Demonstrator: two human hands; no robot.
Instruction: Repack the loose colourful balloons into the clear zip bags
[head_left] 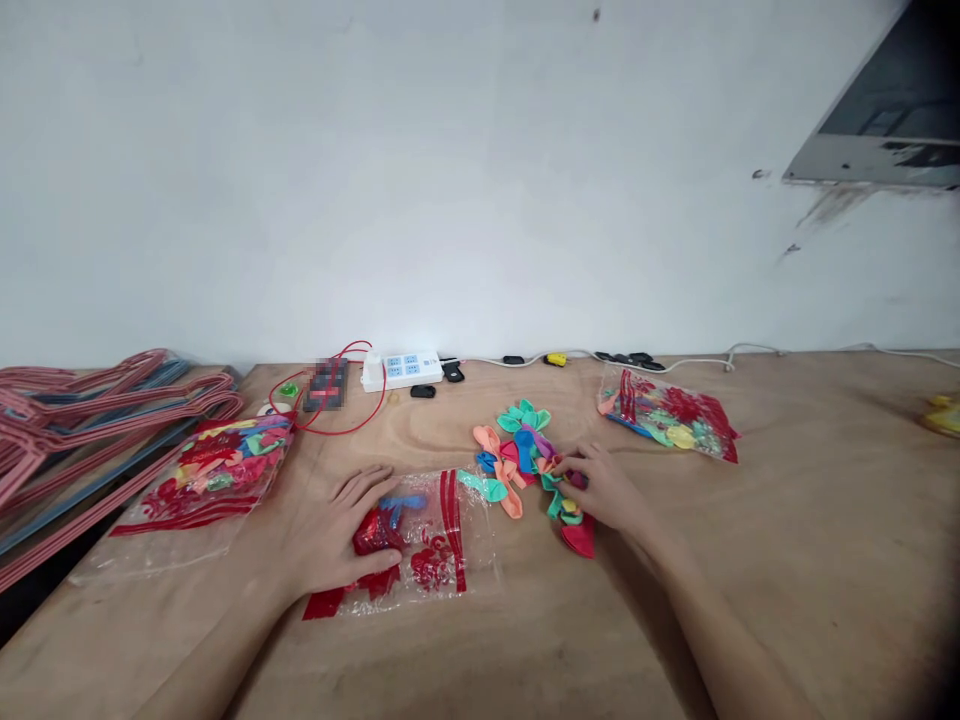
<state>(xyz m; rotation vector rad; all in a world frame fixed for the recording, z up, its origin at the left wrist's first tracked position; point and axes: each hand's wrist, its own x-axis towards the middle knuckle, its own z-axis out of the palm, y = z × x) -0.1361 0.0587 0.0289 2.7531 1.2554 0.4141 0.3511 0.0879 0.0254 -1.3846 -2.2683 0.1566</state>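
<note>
Left hand [337, 530] open, flat on clear plastic bag [471, 540]; right hand [604, 488] fingers together on deflated balloons [521, 455], pile between hands; grip unclear.

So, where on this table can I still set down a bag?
Bare wood lies right of the right hand, below the balloon bag at back right. A smaller patch lies below the power strip. It is crowded at the balloon pile and the left hand, and by the hangers.

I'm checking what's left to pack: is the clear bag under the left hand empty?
Not empty: a red balloon and a blue balloon lie inside the clear plastic bag, beneath the left hand.
</note>
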